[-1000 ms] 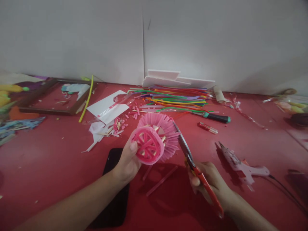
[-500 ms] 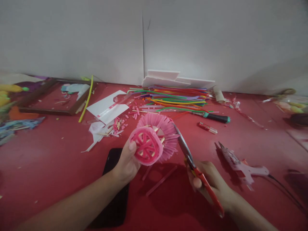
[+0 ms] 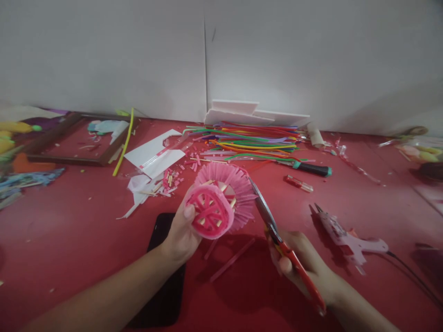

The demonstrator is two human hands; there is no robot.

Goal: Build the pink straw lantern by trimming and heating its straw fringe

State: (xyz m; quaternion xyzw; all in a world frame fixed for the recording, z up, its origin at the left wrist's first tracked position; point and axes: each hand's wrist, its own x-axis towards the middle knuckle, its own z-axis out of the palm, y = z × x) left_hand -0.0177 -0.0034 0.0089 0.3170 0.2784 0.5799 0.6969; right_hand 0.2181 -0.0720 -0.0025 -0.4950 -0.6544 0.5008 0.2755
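**Scissors at the Edge of a Pink Frill**

From where I stand, any lettering on the glue gun (image 3: 346,237) or the black-and-teal knife (image 3: 313,168) is too small and soft to read.

Since a second ago, little has shifted. The pink wheel (image 3: 209,211), with its spokes, has dipped slightly towards seven o'clock, and the scissors' (image 3: 266,208) red handle has slid a touch towards four. Everything around them lies as it did.

The wheel is held up over the middle of the red counter (image 3: 97,221), gripped at its nine o'clock side by the left hand (image 3: 182,237), thumb on the near face. Behind it spreads the pleated pink frill (image 3: 245,190). The right hand (image 3: 301,260) is wrapped round the scissors, their blades running alongside the frill at three o'clock; I can't tell whether they touch it.

Reckoning from the wheel, a dark phone (image 3: 170,295) lies at seven, loose pink strips (image 3: 232,261) at five, the glue gun past three, the knife at two, coloured pipe cleaners (image 3: 256,144) at one and a brown frame (image 3: 69,160) at ten.
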